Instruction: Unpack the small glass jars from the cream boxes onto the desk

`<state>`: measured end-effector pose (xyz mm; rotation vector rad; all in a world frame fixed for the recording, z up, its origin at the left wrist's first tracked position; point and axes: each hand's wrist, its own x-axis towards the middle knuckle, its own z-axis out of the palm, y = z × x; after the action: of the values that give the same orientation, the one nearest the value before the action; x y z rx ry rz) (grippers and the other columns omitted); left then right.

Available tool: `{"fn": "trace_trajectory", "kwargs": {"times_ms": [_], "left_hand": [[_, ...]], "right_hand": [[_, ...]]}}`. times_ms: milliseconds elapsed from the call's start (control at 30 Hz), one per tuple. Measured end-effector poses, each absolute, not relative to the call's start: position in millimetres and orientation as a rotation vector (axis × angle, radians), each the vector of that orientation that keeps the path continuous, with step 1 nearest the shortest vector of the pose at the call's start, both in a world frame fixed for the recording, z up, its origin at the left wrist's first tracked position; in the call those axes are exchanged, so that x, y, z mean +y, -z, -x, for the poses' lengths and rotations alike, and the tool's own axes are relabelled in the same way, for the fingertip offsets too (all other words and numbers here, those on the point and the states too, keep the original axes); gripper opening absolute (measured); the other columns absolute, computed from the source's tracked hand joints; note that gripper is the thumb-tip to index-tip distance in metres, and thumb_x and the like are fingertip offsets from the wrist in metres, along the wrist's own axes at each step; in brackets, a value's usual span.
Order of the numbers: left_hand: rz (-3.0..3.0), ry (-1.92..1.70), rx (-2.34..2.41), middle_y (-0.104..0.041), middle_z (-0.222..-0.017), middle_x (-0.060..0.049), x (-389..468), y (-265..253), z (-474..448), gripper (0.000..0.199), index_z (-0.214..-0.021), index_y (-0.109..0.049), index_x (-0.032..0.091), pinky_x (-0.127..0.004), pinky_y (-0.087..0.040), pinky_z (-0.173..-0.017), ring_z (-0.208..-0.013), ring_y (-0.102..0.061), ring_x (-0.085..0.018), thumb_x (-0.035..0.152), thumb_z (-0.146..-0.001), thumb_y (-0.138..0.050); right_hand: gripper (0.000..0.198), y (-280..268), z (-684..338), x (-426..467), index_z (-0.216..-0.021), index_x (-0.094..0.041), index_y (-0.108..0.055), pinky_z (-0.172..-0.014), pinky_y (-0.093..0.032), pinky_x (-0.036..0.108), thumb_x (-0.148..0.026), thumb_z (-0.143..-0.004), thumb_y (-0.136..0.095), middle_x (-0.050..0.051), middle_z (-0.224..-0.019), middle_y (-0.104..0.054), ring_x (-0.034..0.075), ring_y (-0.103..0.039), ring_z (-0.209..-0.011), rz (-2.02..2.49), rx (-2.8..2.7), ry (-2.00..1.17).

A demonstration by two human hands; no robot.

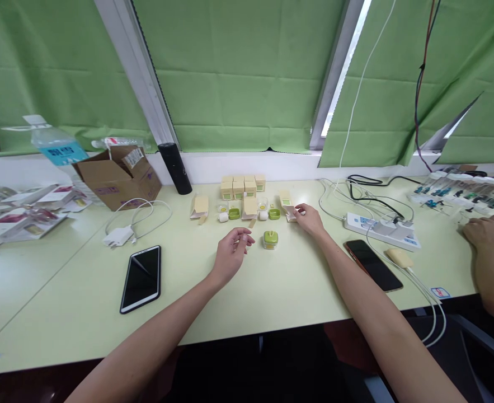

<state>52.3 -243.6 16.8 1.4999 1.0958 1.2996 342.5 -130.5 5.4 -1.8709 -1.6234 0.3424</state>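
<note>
My right hand (309, 219) pinches the lower edge of a small beige carton (286, 200) with its flaps open. To the left, my left hand (232, 252) hovers over the table with loosely bent fingers and nothing visible in them. Between the hands stands a small clear jar with a green lid (271, 239), touched by neither. Behind it lie two green frame-like pieces (274, 214), two white cylinders (222, 217) and clear cups (263, 204). Two more opened cartons (249, 207) (200, 206) stand among them, with several closed beige boxes (238, 187) grouped behind.
A phone (141, 278) and a white charger (119, 236) lie left, a second phone (373, 265) and a power strip (382, 231) right. A cardboard box (118, 179) and black cylinder (175, 169) stand behind. Another person's hands (488, 230) rest far right.
</note>
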Motion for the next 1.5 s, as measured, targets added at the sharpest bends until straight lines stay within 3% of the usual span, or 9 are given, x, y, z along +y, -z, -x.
{"fn": "trace_trajectory", "kwargs": {"times_ms": [300, 467, 667, 800, 1000, 1133, 1233, 1333, 1500], "left_hand": [[-1.51, -1.303, 1.101, -0.074, -0.089, -0.007, -244, -17, -52, 0.029, -0.103, -0.064, 0.02, -0.03, -0.055, -0.067, -0.082, -0.069, -0.018, 0.047, -0.097, -0.057], [-1.502, -1.298, 1.113, -0.074, -0.089, -0.007, -241, -14, -51, 0.028, -0.104, -0.064, 0.02, -0.03, -0.054, -0.068, -0.082, -0.068, -0.018, 0.047, -0.098, -0.056], [-1.516, -1.286, 1.134, -0.074, -0.09, -0.006, -239, -12, -49, 0.027, -0.105, -0.064, 0.021, -0.031, -0.054, -0.07, -0.084, -0.069, -0.019, 0.046, -0.098, -0.055], [-1.557, -1.287, 1.169, -0.073, -0.091, -0.006, -236, -11, -48, 0.026, -0.105, -0.063, 0.021, -0.034, -0.055, -0.077, -0.086, -0.069, -0.02, 0.043, -0.098, -0.053], [-1.742, -1.271, 1.237, -0.073, -0.1, -0.007, -236, -10, -48, 0.019, -0.111, -0.06, 0.022, -0.039, -0.053, -0.091, -0.096, -0.069, -0.021, 0.033, -0.097, -0.053], [-1.902, -1.096, 1.286, -0.067, -0.13, -0.011, -241, -7, -49, 0.037, -0.129, -0.055, 0.024, -0.044, -0.051, -0.099, -0.114, -0.065, -0.025, 0.029, -0.092, -0.06], [-2.0, -0.979, 1.287, -0.058, -0.144, -0.013, -244, -4, -50, 0.058, -0.143, -0.047, 0.026, -0.05, -0.046, -0.108, -0.129, -0.059, -0.03, 0.032, -0.089, -0.068], [-2.052, -0.89, 1.304, -0.063, -0.138, -0.012, -242, -2, -50, 0.069, -0.148, -0.044, 0.027, -0.055, -0.038, -0.115, -0.136, -0.053, -0.033, 0.031, -0.086, -0.073], [-2.032, -0.854, 1.352, -0.068, -0.129, -0.01, -236, -2, -50, 0.059, -0.14, -0.048, 0.026, -0.052, -0.036, -0.115, -0.136, -0.051, -0.033, 0.027, -0.087, -0.073]], "right_hand": [[0.026, -2, -344, -129, -0.112, -0.023, -0.072, -0.081, -0.048, 0.035, -0.036, -0.092, -0.061, 0.009, -0.109, -0.076, 0.025, -0.067, -0.096, 1.815, -1.589, -0.37], [0.036, -12, -345, -135, -0.121, -0.02, -0.065, -0.083, -0.051, 0.038, -0.038, -0.091, -0.057, 0.013, -0.123, -0.069, 0.022, -0.064, -0.088, 1.734, -1.507, -0.299], [0.012, -45, -321, -163, -0.095, -0.023, -0.066, -0.071, -0.049, 0.034, -0.03, -0.088, -0.06, 0.005, -0.101, -0.072, 0.019, -0.061, -0.077, 1.296, -1.79, -0.324], [0.013, -59, -295, -189, -0.099, -0.025, -0.069, -0.069, -0.048, 0.031, -0.029, -0.087, -0.069, 0.003, -0.105, -0.073, 0.019, -0.066, -0.086, 1.218, -2.193, -0.561], [0.006, -50, -284, -200, -0.095, -0.024, -0.069, -0.068, -0.048, 0.031, -0.027, -0.09, -0.067, 0.004, -0.098, -0.075, 0.02, -0.067, -0.086, 1.353, -2.193, -0.555], [0.008, -38, -277, -200, -0.087, -0.023, -0.068, -0.067, -0.047, 0.031, -0.02, -0.091, -0.063, 0.003, -0.09, -0.075, 0.017, -0.064, -0.071, 1.36, -2.167, -0.569], [0.011, -32, -266, -205, -0.085, -0.023, -0.067, -0.068, -0.048, 0.031, -0.018, -0.093, -0.06, 0.003, -0.089, -0.076, 0.018, -0.065, -0.074, 1.256, -2.152, -0.583], [0.013, -28, -255, -210, -0.086, -0.023, -0.066, -0.069, -0.048, 0.03, -0.017, -0.094, -0.059, 0.004, -0.095, -0.077, 0.019, -0.067, -0.079, 1.167, -2.172, -0.585], [0.011, -25, -246, -216, -0.09, -0.025, -0.061, -0.071, -0.045, 0.03, -0.016, -0.096, -0.058, 0.003, -0.099, -0.078, 0.021, -0.07, -0.084, 1.225, -2.212, -0.516]]}}
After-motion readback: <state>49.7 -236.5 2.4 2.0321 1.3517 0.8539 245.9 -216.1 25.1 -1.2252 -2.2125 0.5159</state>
